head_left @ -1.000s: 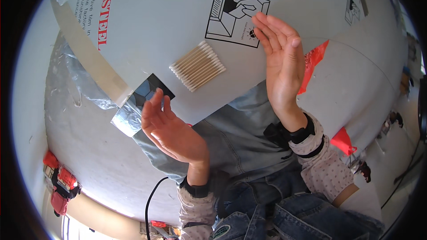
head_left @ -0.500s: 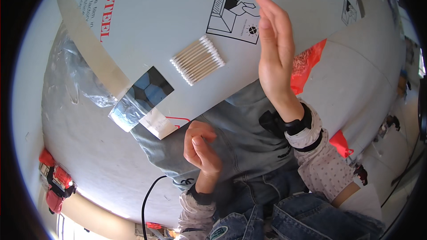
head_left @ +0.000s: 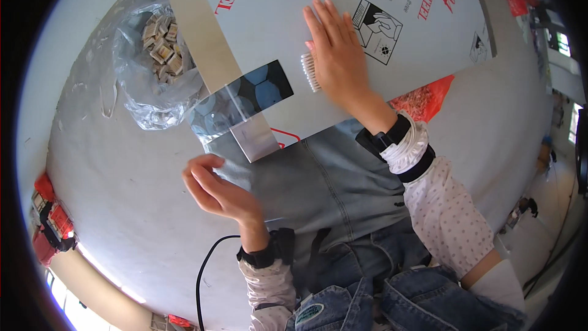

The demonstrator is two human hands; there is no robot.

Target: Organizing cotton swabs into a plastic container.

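Note:
My right hand [head_left: 340,55] lies palm down with fingers stretched out, over a flat row of cotton swabs [head_left: 310,72]. Only the white tips at the row's left end show; the rest is hidden beneath the palm. The swabs rest on a grey film-covered board [head_left: 269,30] with red and black print. Off the board's near left edge, my left hand [head_left: 217,187] hangs in the air with fingers loosely bent and nothing visible in them. Nearest to it is a small pale packet or label [head_left: 254,138] at the board's corner, beside a dark strip with blue hexagons [head_left: 266,89].
Left of the board sits a clear plastic bag [head_left: 144,101] holding several small tan, block-like pieces [head_left: 162,49]. A red bag [head_left: 422,98] shows past the board's right edge. Grey fabric [head_left: 300,178] covers my lap. A black cable [head_left: 202,276] runs at lower left.
My right hand has come down leftward from beside the swabs to cover most of them. My left hand has moved left and loosened. The view has shifted, bringing the bag's contents into sight.

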